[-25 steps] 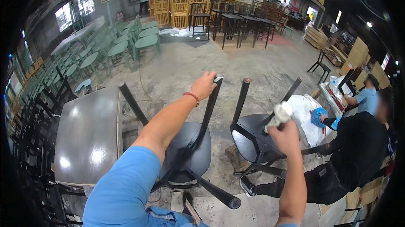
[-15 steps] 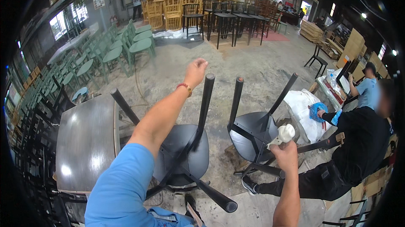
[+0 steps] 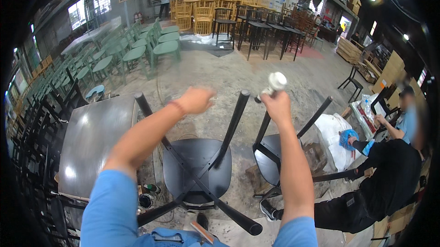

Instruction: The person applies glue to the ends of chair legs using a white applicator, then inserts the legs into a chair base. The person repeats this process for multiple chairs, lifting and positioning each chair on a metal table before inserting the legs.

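Note:
A black stool [image 3: 197,169] lies upside down in front of me with its legs pointing up. My left hand [image 3: 196,99] hovers blurred just left of the top of one raised leg [image 3: 234,121], fingers loosely curled and holding nothing visible. My right hand [image 3: 276,106] is closed around a small white cylindrical object [image 3: 274,83], held up next to that leg's tip. A second upturned black stool [image 3: 275,153] stands just to the right.
A dark square table [image 3: 94,141] stands at my left with black chairs beside it. Green chairs [image 3: 151,47] and wooden chairs [image 3: 201,15] fill the back. Two persons [image 3: 389,173] crouch at right by a white sack [image 3: 334,134]. Small cans [image 3: 147,196] sit on the floor.
My right hand has risen with the white object from beside the second stool up to the leg tip. My left hand has let go of that leg top and shifted left.

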Available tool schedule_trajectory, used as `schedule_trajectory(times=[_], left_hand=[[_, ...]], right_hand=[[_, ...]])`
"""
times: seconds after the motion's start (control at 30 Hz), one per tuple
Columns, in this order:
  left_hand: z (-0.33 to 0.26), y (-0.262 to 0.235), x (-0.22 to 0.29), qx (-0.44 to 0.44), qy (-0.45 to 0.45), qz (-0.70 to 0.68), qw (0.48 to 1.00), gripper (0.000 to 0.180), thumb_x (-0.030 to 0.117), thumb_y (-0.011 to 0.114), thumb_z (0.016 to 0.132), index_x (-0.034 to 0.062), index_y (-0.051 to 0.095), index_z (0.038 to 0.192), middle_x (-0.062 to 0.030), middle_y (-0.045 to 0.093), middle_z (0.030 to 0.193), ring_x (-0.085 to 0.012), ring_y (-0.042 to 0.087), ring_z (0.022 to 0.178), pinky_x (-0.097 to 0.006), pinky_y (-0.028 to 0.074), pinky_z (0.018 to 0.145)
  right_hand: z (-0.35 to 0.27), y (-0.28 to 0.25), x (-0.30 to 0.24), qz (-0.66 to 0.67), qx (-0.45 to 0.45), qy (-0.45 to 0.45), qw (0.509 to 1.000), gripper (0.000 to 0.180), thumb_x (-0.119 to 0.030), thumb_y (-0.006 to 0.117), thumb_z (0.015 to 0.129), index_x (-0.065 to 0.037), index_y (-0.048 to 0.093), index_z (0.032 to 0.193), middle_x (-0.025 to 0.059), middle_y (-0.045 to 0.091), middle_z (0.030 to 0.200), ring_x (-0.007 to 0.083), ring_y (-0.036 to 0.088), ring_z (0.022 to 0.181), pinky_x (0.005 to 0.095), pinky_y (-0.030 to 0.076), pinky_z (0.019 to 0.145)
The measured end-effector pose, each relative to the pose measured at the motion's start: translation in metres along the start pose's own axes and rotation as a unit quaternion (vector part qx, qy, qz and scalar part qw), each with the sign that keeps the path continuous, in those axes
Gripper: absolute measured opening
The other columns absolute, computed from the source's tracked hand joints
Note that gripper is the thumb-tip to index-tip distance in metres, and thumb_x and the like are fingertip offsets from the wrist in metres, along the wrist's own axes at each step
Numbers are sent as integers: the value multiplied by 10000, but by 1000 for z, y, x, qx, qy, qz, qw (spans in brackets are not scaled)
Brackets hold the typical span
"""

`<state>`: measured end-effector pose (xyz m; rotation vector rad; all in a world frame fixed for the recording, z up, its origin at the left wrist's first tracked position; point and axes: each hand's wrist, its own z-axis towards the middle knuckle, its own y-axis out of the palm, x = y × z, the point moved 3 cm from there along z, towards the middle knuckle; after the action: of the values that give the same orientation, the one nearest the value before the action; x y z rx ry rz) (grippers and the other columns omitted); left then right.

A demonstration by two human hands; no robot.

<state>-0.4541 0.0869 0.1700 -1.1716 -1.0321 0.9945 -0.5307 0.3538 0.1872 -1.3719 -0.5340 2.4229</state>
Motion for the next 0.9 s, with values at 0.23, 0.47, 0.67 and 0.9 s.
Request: schedule_trajectory(times=[0.23,0.47,0.67,0.9], left_hand=[[-336,31,-30,-122,-162,-181,962,275,130,563,901,63,639,1157,-178,666,1076,-348,651,951,-426,525,832],[-477,118,65,2,-283,-558,780,763,106,789,772,68,412,1434,-137,567,1316,-227,540,1226,-337,430,1016],[-463,116,87,170,-318,-595,719,575,91,833,741,63,538,1235,-118,581,1244,-218,537,1199,-349,425,1011],[-460,122,85,172,-322,-594,717,444,54,789,761,56,556,1140,-118,585,1230,-220,545,1183,-362,435,996]], right_hand=[[62,64,17,-131,-6,25,991,362,-226,699,725,67,663,934,243,699,909,392,678,895,436,517,782],[67,80,5,-167,-52,19,984,359,-198,678,753,59,644,1002,282,674,956,436,643,943,474,499,822],[51,81,7,-175,-68,5,982,367,-206,685,734,61,641,981,257,682,915,408,659,902,460,504,790],[56,76,13,-152,-43,-1,987,342,-214,692,728,63,661,925,253,687,881,400,669,867,448,508,765]])
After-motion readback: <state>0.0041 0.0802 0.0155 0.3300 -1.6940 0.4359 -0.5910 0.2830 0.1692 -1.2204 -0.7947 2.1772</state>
